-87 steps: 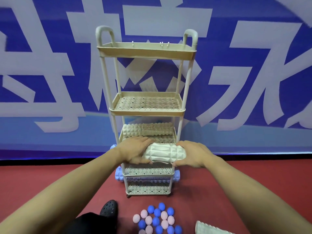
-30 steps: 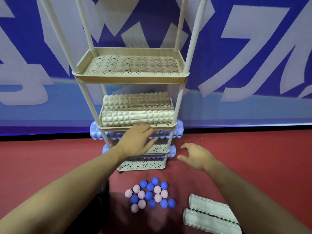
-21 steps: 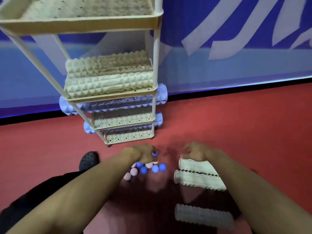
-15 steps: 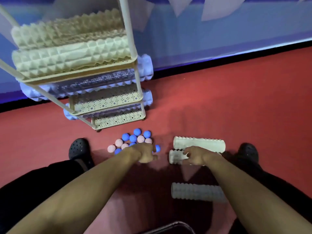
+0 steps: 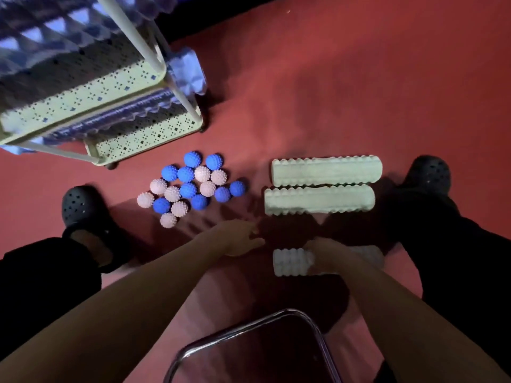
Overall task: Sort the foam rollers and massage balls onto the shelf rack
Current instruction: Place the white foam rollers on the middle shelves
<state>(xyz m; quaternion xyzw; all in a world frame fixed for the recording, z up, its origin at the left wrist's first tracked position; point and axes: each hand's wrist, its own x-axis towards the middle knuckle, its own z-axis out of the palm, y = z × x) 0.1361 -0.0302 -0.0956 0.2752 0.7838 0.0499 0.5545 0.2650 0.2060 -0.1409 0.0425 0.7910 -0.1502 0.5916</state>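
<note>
Head view: the right hand (image 5: 322,251) grips a pale ridged foam roller (image 5: 290,262) on the red floor (image 5: 331,92). The left hand (image 5: 240,237) hovers spread and empty beside it.

Red floor (image 5: 331,78) covers the whole scene. 2 black perforated clogs rest on it: 1 at left (image 5: 78,207), 1 at far right (image 5: 430,172). Black trouser legs (image 5: 464,261) adjoin both. A chrome-framed dark seat (image 5: 265,352) sits nearest, bottom centre.
</note>
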